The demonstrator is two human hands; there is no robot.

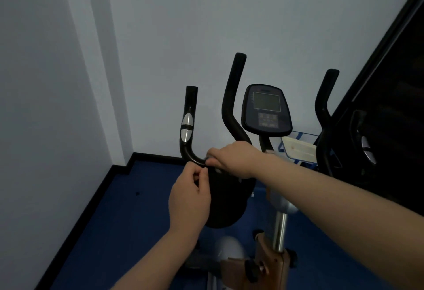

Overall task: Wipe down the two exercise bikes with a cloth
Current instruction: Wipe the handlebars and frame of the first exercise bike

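Observation:
An exercise bike stands in front of me with its console (266, 109) in the middle and black handlebars on both sides. A dark cloth (226, 200) hangs from the curved left handlebar (188, 127), which has silver grip sensors. My left hand (190, 200) pinches the cloth's left edge just under the bar. My right hand (234, 159) grips the top of the cloth over the bar, fingers curled round it. The bike's silver post (280, 232) and brown frame (273, 266) show below my right forearm.
A pale wall corner closes the left and back. Blue floor (128, 221) with black skirting lies below. A dark panel (394, 106) stands on the right, with the right handlebar (364, 140) in front of it. A clear blue-edged tray (298, 147) sits behind the console.

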